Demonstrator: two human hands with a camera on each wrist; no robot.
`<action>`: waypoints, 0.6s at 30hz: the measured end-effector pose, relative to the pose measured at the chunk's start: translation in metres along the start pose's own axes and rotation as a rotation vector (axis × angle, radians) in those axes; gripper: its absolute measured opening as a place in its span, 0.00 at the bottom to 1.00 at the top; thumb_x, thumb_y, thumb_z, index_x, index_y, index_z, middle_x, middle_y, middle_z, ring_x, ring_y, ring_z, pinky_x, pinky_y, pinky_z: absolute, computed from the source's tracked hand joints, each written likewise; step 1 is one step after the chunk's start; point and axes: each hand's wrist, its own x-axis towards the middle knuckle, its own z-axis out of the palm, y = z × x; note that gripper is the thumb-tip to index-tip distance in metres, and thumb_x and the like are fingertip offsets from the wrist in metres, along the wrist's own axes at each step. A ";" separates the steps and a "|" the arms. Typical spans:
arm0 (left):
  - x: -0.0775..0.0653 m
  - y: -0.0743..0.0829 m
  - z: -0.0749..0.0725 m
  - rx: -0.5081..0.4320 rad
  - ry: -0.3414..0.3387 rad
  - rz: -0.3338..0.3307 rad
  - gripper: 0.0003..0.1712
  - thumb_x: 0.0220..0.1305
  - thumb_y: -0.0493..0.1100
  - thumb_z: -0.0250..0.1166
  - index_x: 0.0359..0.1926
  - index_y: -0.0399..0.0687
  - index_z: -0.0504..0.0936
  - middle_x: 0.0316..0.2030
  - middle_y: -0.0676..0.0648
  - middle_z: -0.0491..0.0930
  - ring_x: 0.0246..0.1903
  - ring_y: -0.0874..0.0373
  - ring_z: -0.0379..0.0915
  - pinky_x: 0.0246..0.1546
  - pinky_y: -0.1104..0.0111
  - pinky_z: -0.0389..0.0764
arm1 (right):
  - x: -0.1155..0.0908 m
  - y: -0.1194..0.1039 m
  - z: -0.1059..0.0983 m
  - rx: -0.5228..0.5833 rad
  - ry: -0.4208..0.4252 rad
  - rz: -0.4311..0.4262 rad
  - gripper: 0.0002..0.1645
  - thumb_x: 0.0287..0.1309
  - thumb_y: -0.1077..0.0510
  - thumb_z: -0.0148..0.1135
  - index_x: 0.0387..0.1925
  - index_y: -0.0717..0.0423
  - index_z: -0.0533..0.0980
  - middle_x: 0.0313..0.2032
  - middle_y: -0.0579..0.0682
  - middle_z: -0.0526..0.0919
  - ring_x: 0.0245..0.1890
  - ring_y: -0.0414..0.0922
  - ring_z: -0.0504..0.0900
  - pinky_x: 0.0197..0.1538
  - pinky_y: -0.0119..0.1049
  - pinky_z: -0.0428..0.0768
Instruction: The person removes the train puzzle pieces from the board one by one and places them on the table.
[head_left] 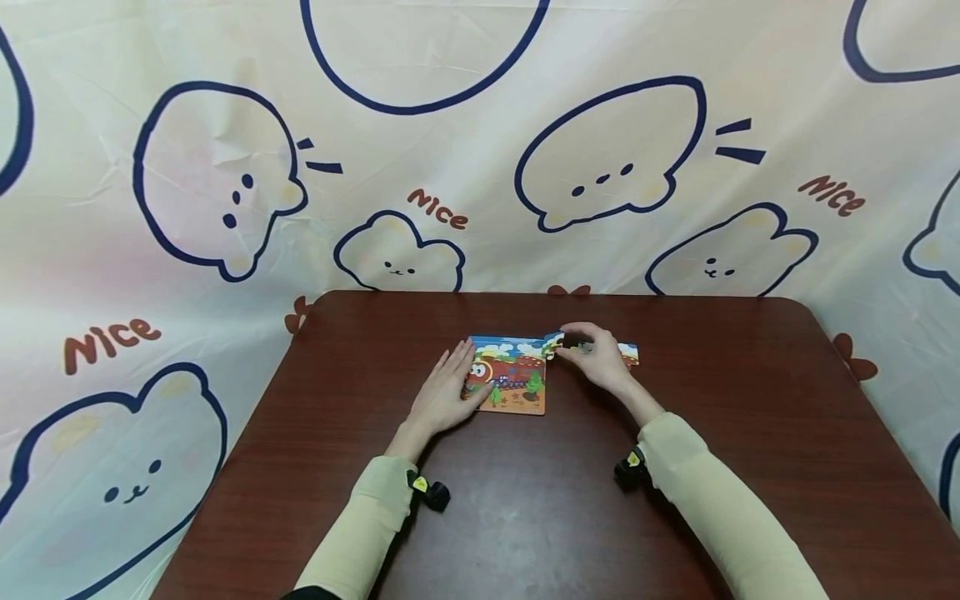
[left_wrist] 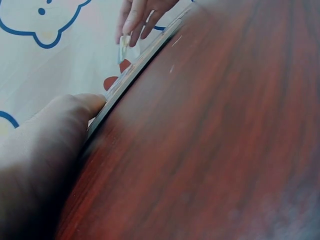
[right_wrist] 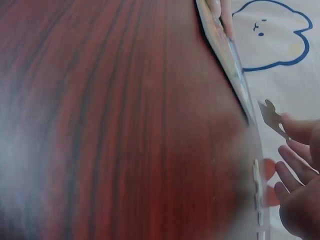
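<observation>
- Puzzle [head_left: 517, 375], square and brightly printed, lies flat on the glossy wood-grained table [head_left: 525, 517]; the left hand [head_left: 446, 396] rests on its left side, fingers straight, and light, even pressure should stop it sliding.
- Thin, knobbed piece [right_wrist: 270, 116] is raised near its upper right corner, best aligned before pressing.
- Right hand [head_left: 597, 358] pinches that piece.
- Loose pieces [head_left: 630, 354], seemingly stiff card, lie rightmost.
</observation>
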 end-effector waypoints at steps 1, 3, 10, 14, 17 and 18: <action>0.000 0.000 0.000 0.000 -0.002 -0.001 0.54 0.80 0.69 0.58 0.88 0.41 0.53 0.89 0.43 0.51 0.90 0.49 0.43 0.92 0.51 0.45 | 0.000 0.002 -0.001 -0.001 0.001 0.002 0.26 0.72 0.62 0.72 0.68 0.63 0.81 0.67 0.67 0.83 0.68 0.65 0.82 0.70 0.64 0.81; 0.000 0.000 0.000 -0.002 0.001 0.003 0.54 0.80 0.69 0.59 0.88 0.40 0.53 0.89 0.43 0.51 0.90 0.49 0.43 0.92 0.50 0.46 | 0.000 0.005 -0.003 -0.010 0.002 -0.001 0.26 0.72 0.63 0.72 0.68 0.64 0.80 0.67 0.68 0.82 0.67 0.66 0.82 0.70 0.64 0.81; 0.000 0.000 0.001 -0.003 0.006 0.010 0.53 0.80 0.68 0.59 0.88 0.40 0.54 0.89 0.42 0.52 0.90 0.48 0.43 0.92 0.50 0.46 | -0.002 0.013 -0.007 -0.119 -0.013 -0.025 0.28 0.71 0.63 0.73 0.69 0.65 0.80 0.71 0.68 0.80 0.74 0.67 0.76 0.78 0.66 0.74; 0.000 0.000 0.000 0.000 0.003 0.005 0.54 0.79 0.69 0.59 0.88 0.41 0.53 0.89 0.43 0.51 0.90 0.49 0.43 0.92 0.51 0.45 | -0.001 0.017 -0.008 -0.198 -0.030 -0.039 0.27 0.73 0.61 0.72 0.69 0.65 0.80 0.75 0.67 0.76 0.79 0.68 0.69 0.81 0.69 0.68; 0.000 0.000 0.000 0.001 0.004 0.004 0.53 0.79 0.68 0.59 0.88 0.41 0.53 0.89 0.43 0.51 0.90 0.49 0.44 0.92 0.50 0.45 | -0.001 0.020 -0.008 -0.222 -0.037 -0.045 0.28 0.73 0.61 0.71 0.70 0.65 0.80 0.77 0.67 0.73 0.82 0.68 0.64 0.82 0.71 0.64; 0.000 0.000 0.000 -0.001 0.006 0.006 0.53 0.79 0.68 0.59 0.88 0.41 0.54 0.89 0.43 0.51 0.90 0.49 0.44 0.92 0.50 0.45 | 0.000 0.021 -0.008 -0.231 -0.038 -0.047 0.28 0.74 0.60 0.71 0.70 0.65 0.80 0.78 0.67 0.73 0.83 0.68 0.63 0.82 0.71 0.63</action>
